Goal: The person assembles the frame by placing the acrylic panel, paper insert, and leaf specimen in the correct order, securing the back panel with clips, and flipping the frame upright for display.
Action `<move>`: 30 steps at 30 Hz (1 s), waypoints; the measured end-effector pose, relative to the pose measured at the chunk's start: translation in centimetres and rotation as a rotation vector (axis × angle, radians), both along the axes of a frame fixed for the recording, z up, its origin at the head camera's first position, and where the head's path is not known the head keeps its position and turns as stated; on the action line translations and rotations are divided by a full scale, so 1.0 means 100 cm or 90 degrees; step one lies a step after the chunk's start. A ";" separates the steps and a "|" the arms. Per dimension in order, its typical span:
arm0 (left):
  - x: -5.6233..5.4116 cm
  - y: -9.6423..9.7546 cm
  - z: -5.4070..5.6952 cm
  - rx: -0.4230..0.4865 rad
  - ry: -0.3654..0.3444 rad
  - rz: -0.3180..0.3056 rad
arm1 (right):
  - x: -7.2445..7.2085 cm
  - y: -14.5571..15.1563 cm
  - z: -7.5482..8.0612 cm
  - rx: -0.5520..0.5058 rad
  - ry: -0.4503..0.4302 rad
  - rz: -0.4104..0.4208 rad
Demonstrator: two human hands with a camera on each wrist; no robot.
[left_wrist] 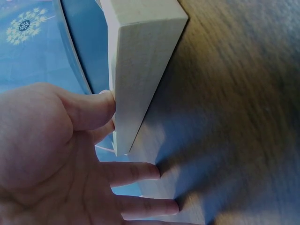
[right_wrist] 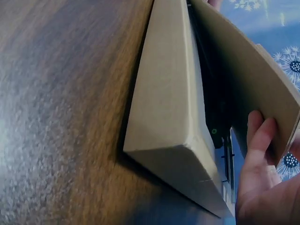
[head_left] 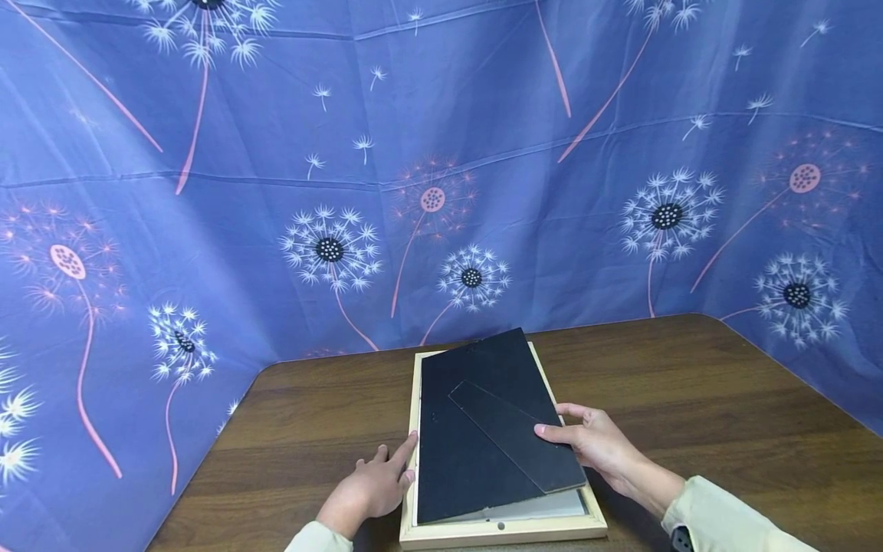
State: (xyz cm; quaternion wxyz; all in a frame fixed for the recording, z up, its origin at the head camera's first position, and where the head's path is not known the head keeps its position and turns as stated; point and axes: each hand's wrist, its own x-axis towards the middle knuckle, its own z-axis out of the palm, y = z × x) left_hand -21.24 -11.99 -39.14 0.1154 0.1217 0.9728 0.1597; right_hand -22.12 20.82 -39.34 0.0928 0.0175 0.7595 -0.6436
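A light wooden picture frame (head_left: 455,536) lies face down on the table. Its black backing board (head_left: 441,460), which carries a stand flap (head_left: 510,445), sits askew over it, the right side raised. My right hand (head_left: 603,448) pinches that raised edge, thumb on top and fingers beneath; the board's tan underside (right_wrist: 262,75) shows in the right wrist view. At the frame's left rail is my left hand (head_left: 372,487), thumb and index finger touching the rail, the other fingers extended toward the table. Part of a pale sheet (head_left: 555,506) shows under the board near the bottom rail.
The brown wooden table (head_left: 690,383) extends on both sides of the frame. Behind and beside it hangs a blue cloth (head_left: 552,230) printed with dandelions. A dark wrist device (head_left: 681,539) sits at the right sleeve (head_left: 724,514).
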 end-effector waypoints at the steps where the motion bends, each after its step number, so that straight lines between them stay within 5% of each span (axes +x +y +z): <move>1: 0.000 0.000 0.000 -0.001 0.002 -0.001 | 0.000 0.000 0.000 0.017 -0.002 -0.007; 12: -0.001 0.001 0.000 0.002 -0.009 0.001 | -0.001 -0.002 0.001 0.250 0.084 0.003; 30: 0.000 0.002 0.002 -0.001 -0.004 0.006 | 0.000 -0.001 -0.005 0.318 0.189 0.017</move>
